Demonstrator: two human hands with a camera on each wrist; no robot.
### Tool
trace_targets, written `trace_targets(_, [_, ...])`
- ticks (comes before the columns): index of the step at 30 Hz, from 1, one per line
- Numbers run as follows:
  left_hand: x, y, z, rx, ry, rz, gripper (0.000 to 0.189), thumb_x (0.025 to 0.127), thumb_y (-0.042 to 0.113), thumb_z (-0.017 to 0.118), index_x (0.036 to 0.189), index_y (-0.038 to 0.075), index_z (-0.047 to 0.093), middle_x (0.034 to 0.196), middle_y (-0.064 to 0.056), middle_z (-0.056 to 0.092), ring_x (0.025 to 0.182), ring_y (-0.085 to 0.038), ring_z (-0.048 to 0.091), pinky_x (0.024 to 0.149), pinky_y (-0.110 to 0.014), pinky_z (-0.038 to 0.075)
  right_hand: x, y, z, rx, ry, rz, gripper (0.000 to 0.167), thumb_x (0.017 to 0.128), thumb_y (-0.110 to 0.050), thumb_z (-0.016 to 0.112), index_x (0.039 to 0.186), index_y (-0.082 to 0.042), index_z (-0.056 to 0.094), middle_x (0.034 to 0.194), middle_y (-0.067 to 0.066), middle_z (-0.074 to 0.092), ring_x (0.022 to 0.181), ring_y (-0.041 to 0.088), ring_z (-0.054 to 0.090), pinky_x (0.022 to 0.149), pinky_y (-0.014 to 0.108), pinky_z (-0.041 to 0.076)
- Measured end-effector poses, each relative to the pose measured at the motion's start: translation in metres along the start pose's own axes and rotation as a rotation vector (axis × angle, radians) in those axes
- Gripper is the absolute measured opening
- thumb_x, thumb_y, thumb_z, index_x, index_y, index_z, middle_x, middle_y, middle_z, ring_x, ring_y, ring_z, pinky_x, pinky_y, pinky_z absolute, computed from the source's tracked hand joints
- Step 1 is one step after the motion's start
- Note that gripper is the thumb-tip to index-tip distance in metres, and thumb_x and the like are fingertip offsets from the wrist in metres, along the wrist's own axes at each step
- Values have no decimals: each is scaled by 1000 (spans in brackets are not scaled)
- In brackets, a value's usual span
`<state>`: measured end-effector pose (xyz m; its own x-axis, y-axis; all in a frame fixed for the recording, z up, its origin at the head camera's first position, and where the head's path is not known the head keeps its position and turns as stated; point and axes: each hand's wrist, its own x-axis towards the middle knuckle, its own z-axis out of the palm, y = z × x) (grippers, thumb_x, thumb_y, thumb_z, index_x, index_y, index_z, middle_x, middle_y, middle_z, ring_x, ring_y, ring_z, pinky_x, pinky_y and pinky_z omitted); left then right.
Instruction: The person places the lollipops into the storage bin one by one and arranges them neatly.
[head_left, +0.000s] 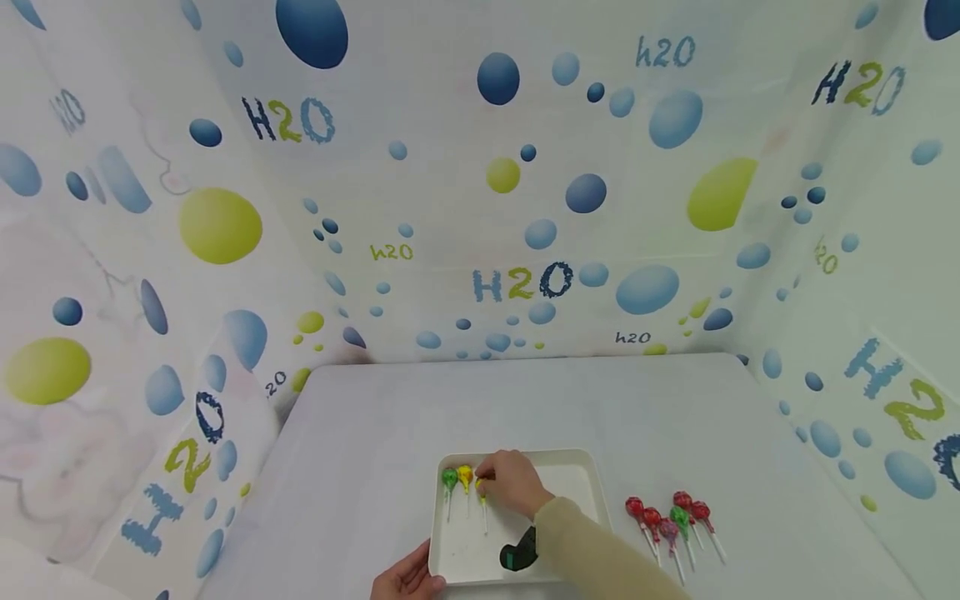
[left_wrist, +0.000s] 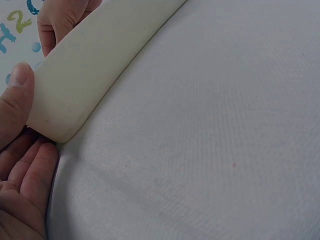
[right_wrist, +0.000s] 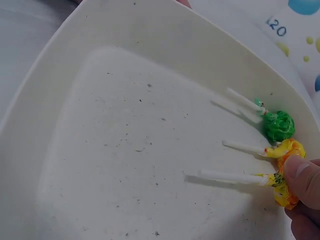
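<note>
My right hand (head_left: 516,483) pinches a yellow lollipop (right_wrist: 283,196) by its candy end, over the left part of a white tray (head_left: 472,557). Its white stick points toward the tray's near side. Left of it, inside the tray, lie another yellow lollipop (head_left: 465,475) and a green lollipop (head_left: 449,477), side by side near the far left corner. My left hand (head_left: 408,575) holds the tray's near left corner. In the left wrist view its thumb (left_wrist: 18,97) presses the rim while the other fingers (left_wrist: 37,172) curl under the corner.
On the white table (head_left: 360,450), right of the tray, lies a bunch of lollipops: several red ones (head_left: 634,507), a green one (head_left: 679,517) and a pinkish one (head_left: 668,530). Patterned curtains (head_left: 420,192) stand behind the table and at both sides.
</note>
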<state>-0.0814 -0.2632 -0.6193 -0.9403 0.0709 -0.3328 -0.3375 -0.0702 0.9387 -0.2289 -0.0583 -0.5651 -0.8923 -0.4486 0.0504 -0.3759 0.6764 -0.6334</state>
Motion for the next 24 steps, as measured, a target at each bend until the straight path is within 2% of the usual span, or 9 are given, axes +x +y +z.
trace_targets(4, [-1,0,0,-19,1,3,95,86,25,85,148,-21,30,149,-39,44,134,-42,55,99,-35,61,0,1,4,-19,10,-21,13,86,-11,82,98,-9,82,91,-1,78,83,12,68,76,27,61])
trace_targets(12, [0,-1,-1,-29,-19,-22,96,86,25,85,149,-21,29,149,-38,45,132,-41,58,99,-37,61,-2,1,10,-14,-2,9,12,83,-11,84,94,-10,81,88,-4,76,80,7,64,74,25,59])
trace_targets(24, [0,0,0,-3,9,-1,96,86,25,85,148,-21,29,149,-39,43,132,-43,57,99,-38,61,-2,-4,9,-20,-5,36,15,85,-16,84,98,-10,81,91,-3,75,82,8,63,78,27,60])
